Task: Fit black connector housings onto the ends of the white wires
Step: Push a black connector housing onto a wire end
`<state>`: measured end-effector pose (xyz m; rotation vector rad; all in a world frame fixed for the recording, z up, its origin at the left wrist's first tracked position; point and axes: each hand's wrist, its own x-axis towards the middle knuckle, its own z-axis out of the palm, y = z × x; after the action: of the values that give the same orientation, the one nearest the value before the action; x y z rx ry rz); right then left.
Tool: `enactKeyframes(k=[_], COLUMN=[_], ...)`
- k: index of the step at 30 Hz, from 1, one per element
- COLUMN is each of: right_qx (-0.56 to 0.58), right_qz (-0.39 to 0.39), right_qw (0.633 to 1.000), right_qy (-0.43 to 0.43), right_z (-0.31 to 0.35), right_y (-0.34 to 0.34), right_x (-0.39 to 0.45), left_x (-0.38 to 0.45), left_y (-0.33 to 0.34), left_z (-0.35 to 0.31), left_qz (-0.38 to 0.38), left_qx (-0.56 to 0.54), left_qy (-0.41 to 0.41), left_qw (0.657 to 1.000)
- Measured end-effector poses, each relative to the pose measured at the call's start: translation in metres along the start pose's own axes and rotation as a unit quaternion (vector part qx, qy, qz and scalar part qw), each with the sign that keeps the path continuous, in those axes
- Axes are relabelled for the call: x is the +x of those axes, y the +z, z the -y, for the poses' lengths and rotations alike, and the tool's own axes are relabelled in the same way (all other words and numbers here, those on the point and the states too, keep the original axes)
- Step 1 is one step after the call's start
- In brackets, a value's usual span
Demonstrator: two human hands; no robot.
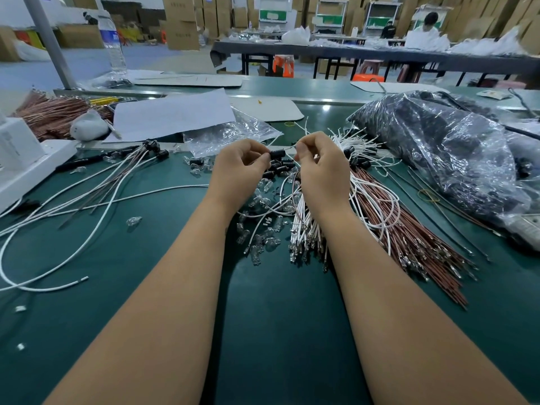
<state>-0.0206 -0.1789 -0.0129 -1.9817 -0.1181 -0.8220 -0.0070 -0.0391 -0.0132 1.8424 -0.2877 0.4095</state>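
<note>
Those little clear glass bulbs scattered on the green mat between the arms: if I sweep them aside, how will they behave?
The clear bulbs look rounded and smooth, so they would probably roll and scatter on the green mat. They look like thin glass, likely fragile; push gently. Several lie tangled among the white wires, which may drag along.

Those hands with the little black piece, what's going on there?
A person is assembling wires at a green table. The left hand pinches a black housing, and the right hand pinches a wire end, bringing it up to the housing. More housings lie loose just below, beside a bundle of white wires and small glass bulbs. Whether the wire has entered yet is too small to tell.
</note>
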Motion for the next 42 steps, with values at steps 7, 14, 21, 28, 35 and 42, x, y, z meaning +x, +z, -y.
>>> enactKeyframes(k=[7,14,21,28,35,42], right_qx=[0.012,0.006,0.015,0.024,0.033,0.197], right_qz=[0.015,0.012,0.020,0.026,0.033,0.087], right_qw=[1.000,1.000,1.000,0.999,0.999,0.972], right_qy=[0.002,0.001,0.007,0.011,0.014,0.097], right_z=[0.001,-0.001,0.000,0.003,0.005,0.013], right_y=[0.001,0.001,0.001,0.000,-0.001,-0.007], right_x=[0.000,-0.001,-0.002,-0.002,-0.003,0.000], left_x=[0.000,-0.003,-0.004,-0.003,-0.004,-0.005], left_y=[0.008,0.005,0.003,0.004,0.003,-0.001], left_z=[-0.001,-0.005,-0.006,-0.005,-0.008,-0.010], left_qz=[-0.002,0.007,-0.003,0.005,-0.002,0.003], left_qx=[0.024,-0.027,-0.053,-0.082,-0.095,-0.145], left_qy=[0.031,0.007,0.003,0.001,-0.003,0.005], left_qw=[0.999,1.000,0.999,0.997,0.995,0.989])
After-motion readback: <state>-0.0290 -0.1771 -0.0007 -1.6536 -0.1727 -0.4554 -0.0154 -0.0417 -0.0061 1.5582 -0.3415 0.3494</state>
